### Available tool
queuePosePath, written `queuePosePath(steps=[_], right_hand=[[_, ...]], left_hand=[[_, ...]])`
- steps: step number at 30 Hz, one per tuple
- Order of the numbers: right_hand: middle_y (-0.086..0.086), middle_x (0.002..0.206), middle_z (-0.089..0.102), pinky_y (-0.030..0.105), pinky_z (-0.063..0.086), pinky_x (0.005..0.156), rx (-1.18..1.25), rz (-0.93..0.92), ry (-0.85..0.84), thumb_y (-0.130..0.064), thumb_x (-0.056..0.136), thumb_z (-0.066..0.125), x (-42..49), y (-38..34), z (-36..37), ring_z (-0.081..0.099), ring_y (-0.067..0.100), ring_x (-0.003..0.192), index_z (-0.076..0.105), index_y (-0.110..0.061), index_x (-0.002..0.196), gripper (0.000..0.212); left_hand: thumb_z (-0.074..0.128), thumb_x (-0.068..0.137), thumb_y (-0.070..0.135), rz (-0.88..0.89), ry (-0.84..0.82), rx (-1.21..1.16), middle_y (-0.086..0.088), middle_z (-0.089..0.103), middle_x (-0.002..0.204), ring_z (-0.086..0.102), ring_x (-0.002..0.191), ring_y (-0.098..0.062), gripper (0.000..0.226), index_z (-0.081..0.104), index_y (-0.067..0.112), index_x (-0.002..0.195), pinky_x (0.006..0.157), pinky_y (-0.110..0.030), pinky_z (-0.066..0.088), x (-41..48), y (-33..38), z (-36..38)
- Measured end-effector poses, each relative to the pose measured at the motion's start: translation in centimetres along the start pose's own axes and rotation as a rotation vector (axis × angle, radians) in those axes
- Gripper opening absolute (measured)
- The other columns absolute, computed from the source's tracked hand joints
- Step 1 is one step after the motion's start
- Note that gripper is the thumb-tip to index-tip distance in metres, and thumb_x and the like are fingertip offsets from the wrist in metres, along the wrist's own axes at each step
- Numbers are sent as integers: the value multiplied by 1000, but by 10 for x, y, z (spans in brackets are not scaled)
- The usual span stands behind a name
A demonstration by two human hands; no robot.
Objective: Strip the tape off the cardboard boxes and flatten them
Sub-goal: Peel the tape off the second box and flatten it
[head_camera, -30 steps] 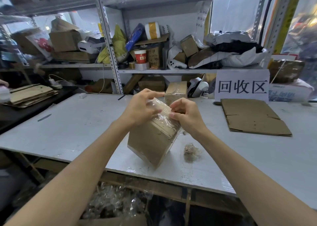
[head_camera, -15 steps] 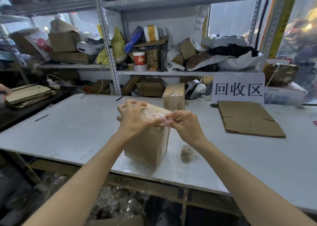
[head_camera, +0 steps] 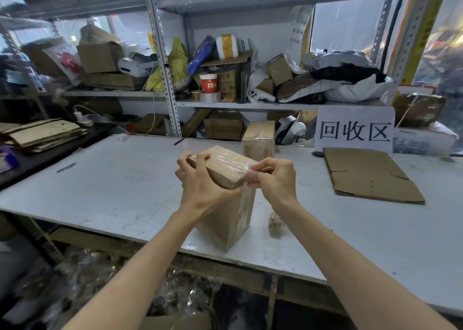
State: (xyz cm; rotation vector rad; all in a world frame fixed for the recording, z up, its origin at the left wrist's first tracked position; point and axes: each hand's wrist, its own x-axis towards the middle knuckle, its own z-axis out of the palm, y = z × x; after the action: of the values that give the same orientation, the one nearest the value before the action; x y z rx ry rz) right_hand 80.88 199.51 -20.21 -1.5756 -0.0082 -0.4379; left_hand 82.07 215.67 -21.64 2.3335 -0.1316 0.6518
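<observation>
You stand at a scuffed white bench (head_camera: 100,191) that spans the view from 9 to 3 o'clock. Its near edge runs under your forearms. Behind it, at 12 o'clock, metal shelving (head_camera: 162,66) is crammed with boxes, bags and tape rolls.

The cardboard box (head_camera: 225,219) stands upright on the bench, dead centre and close to the near edge, with one corner turned toward you. Your left hand (head_camera: 200,181) holds the top left end of the box, its grip curled round with the fingers hooked over the far side. Your right hand (head_camera: 273,176) is at the top right corner, its grip pinched tight on the clear tape (head_camera: 246,199). A strip of that tape runs from the pinch down the front corner of the box.

A crumpled tape wad (head_camera: 276,225) lies just beside the box at 4 o'clock. A second taped box (head_camera: 259,139) stands behind the first at 12 o'clock, apart from it. At 2 o'clock a flattened cardboard sheet (head_camera: 368,176) lies in front of a white sign (head_camera: 355,129). At 10 o'clock a cardboard stack (head_camera: 42,134) sits on a dark side bench (head_camera: 50,159).

Open surface stretches from 9 to 11 o'clock, with a thin dark tool (head_camera: 66,167) lying near the left edge. Below the bench at 7 o'clock is a heap of clear plastic (head_camera: 100,279).
</observation>
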Motion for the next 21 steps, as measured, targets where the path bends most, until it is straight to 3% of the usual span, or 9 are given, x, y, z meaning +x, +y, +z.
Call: queuePosePath(steps=[4, 10, 12, 14, 16, 17, 19, 21], right_hand=[[13, 61, 69, 29, 57, 53, 81, 93, -121, 13, 75, 70, 7, -5, -10, 69, 24, 55, 71, -2, 68, 16], [22, 81, 70, 24, 57, 55, 142, 297, -301, 8, 81, 66, 15, -9, -30, 70, 24, 64, 69, 9, 84, 4], [20, 85, 72, 27, 58, 58, 150, 274, -357, -8, 84, 69, 18, -11, -37, 71, 26, 69, 68, 3, 96, 16], [15, 85, 72, 30, 58, 57, 22, 172, -248, -26, 86, 68, 21, -12, -46, 71, 26, 66, 65, -9, 109, 28], [8, 90, 71, 29, 58, 59, -247, -13, -84, -24, 90, 64, 24, -9, -54, 71, 20, 67, 66, -17, 114, 25], [5, 99, 70, 29, 58, 68, -346, -85, -88, -20, 91, 63, 25, -8, -56, 71, 17, 76, 66, -20, 117, 26], [0, 119, 65, 30, 53, 88, -410, -149, -253, -13, 92, 60, 22, -4, -52, 65, 14, 100, 62, -22, 125, 34], [0, 126, 62, 30, 50, 95, -359, -144, -405, -7, 91, 61, 17, -1, -45, 61, 15, 110, 60, -20, 128, 40]], left_hand=[[82, 39, 67, 53, -136, -80, -3, 25, 137, 31, 127, -22, 106, 48, 27, 131, 104, -27, 36, 14, -8, -13], [78, 36, 65, 107, -227, -152, 3, 26, 127, 35, 124, -21, 85, 49, 42, 112, 105, -30, 43, 22, -8, -14], [79, 39, 64, 96, -216, -146, 3, 25, 126, 36, 122, -23, 74, 50, 44, 104, 103, -31, 45, 25, -9, -12], [79, 39, 65, 71, -228, -153, 3, 25, 127, 37, 121, -24, 70, 51, 44, 99, 103, -35, 46, 27, -13, -15], [82, 42, 60, 63, -249, -179, 1, 26, 132, 38, 122, -25, 69, 52, 42, 102, 102, -34, 48, 30, -20, -18], [83, 44, 55, 67, -267, -191, 0, 26, 135, 39, 122, -25, 69, 53, 40, 104, 99, -31, 49, 30, -22, -19], [83, 48, 45, 78, -319, -213, 0, 24, 137, 37, 123, -23, 68, 52, 36, 108, 96, -24, 46, 30, -22, -19], [82, 50, 39, 88, -377, -236, 2, 22, 139, 34, 126, -22, 67, 50, 34, 109, 101, -25, 44, 30, -19, -17]])
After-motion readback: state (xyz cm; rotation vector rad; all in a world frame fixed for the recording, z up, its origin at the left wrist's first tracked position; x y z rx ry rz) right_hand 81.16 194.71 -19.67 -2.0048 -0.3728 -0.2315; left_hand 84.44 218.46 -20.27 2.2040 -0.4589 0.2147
